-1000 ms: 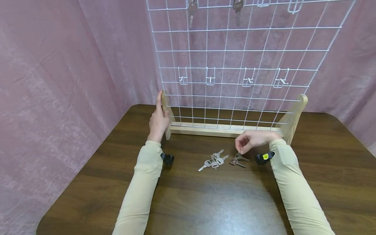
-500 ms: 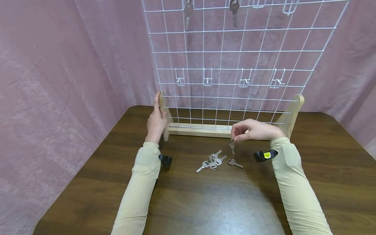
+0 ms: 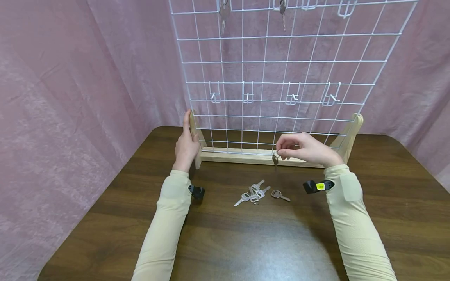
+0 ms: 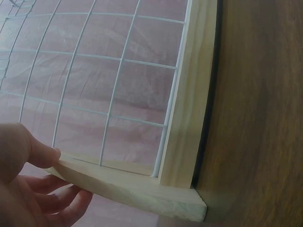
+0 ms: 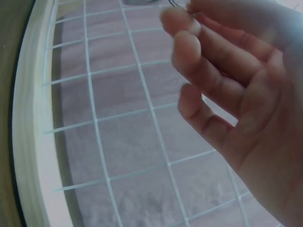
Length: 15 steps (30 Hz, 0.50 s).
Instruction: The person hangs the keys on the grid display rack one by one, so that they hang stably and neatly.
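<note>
My right hand (image 3: 305, 149) pinches a small ring from which a key (image 3: 275, 160) hangs, just in front of the stand's wooden base bar. In the right wrist view only part of the metal ring (image 5: 174, 3) shows at the fingertips. My left hand (image 3: 186, 149) grips the left wooden side piece (image 4: 128, 190) of the stand, thumb on one face and fingers on the other. Below on the table lie one loose key (image 3: 280, 196) and a small heap of clear-headed keys (image 3: 255, 193). A white wire grid (image 3: 265, 61) rises from the stand.
Several white hooks, one of them a left-hand hook (image 3: 215, 97), hang in a row midway up the grid. Near the top hang two keys, the left key (image 3: 224, 11) and the right key (image 3: 283, 9). The right wooden side piece (image 3: 351, 130) stands beyond my right hand.
My right hand has lifted one key by its ring off the table and raised it toward the grid. The other loose key stays behind. My left hand keeps its hold on the stand.
</note>
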### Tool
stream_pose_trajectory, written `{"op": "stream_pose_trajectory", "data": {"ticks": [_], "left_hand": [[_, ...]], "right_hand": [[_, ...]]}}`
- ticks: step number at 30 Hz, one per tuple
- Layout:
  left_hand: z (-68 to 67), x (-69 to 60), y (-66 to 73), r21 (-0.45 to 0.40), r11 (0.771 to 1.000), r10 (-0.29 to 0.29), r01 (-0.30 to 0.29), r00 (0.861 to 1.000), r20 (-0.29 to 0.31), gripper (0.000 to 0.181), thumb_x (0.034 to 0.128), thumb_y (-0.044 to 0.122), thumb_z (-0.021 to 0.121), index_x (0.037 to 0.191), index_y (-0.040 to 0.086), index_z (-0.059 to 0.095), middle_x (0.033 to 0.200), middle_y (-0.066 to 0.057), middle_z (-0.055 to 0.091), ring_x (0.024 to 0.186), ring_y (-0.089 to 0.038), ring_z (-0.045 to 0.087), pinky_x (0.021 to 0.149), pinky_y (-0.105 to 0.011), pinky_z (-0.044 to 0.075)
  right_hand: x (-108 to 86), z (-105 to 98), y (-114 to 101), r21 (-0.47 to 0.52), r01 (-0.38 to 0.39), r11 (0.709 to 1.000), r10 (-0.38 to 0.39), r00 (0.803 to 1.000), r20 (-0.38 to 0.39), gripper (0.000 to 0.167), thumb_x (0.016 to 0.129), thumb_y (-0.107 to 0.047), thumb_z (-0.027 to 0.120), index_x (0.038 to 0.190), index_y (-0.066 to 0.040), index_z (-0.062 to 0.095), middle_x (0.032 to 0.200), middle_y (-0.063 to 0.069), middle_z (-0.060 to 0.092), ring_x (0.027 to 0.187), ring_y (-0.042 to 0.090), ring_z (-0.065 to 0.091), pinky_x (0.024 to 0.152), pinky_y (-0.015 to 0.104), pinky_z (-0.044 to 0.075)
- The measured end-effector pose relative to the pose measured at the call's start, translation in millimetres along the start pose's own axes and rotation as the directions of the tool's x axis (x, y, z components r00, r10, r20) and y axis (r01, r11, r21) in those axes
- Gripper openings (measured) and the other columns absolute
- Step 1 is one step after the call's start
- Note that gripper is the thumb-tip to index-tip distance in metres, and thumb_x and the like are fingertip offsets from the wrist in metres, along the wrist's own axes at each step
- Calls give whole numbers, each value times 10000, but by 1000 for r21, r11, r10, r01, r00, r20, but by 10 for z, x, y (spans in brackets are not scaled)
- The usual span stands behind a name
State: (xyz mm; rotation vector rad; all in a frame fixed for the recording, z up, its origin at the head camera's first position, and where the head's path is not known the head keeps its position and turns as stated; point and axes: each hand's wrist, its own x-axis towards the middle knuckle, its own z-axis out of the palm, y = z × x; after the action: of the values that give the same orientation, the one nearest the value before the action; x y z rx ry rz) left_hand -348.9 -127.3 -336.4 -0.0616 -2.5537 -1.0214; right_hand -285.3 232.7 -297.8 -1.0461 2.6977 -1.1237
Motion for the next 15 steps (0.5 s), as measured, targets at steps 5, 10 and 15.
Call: {"op": "stream_pose_trajectory", "data": {"ticks": [5,10,15], "left_hand": [[3,-3,2,3,1000,2,-2,1000,2,816,988,103,484,1492,508,-13,1282,-268,590,724,-389,651,544,-413,463],[-1,-7,10,6,1000,1,-1,1000,3,817,985,101,487,1491,509,-7,1268,-268,597,721,-387,648,543,-414,459],[-15,-6,13,5,1000,5,-5,1000,-1,820,981,91,487,1493,503,-4,1272,-278,593,747,-405,652,556,-429,462]], "right_hand": [[-25,-16,-138,-53,-7,999,0,991,-135,49,927,-170,650,962,-136,647,834,17,690,776,104,627,722,216,485],[-50,-38,-252,-55,-26,998,11,963,-270,53,921,-169,658,955,-128,660,839,8,672,759,56,601,687,195,471],[-78,-79,-346,108,19,994,20,937,-347,101,926,-148,650,991,-70,648,843,-41,666,775,56,621,699,190,494]]}}
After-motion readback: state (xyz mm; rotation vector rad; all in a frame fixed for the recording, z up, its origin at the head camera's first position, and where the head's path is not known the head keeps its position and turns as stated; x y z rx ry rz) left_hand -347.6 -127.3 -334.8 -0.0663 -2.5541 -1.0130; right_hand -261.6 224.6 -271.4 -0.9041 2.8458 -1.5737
